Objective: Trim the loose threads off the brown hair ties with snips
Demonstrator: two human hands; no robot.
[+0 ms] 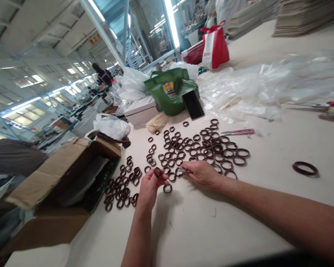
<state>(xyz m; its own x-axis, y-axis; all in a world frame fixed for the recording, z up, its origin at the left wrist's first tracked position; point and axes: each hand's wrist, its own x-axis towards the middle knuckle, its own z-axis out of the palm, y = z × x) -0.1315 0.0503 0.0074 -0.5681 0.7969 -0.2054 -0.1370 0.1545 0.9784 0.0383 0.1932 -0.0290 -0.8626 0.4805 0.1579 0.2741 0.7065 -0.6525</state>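
Several dark brown rings lie spread over the pale table. My left hand is closed, pinching one ring between thumb and fingers just above the table. One loose ring lies right beside it. My right hand rests palm down on the table among the rings, its fingers pinched on a small metal tool that I cannot name. A separate heap of rings lies to the left near the table edge.
An open cardboard box stands at the left edge. Pink scissors lie behind the rings, a larger single ring at right. A green bag, black phone, red bag and clear plastic sheets fill the back.
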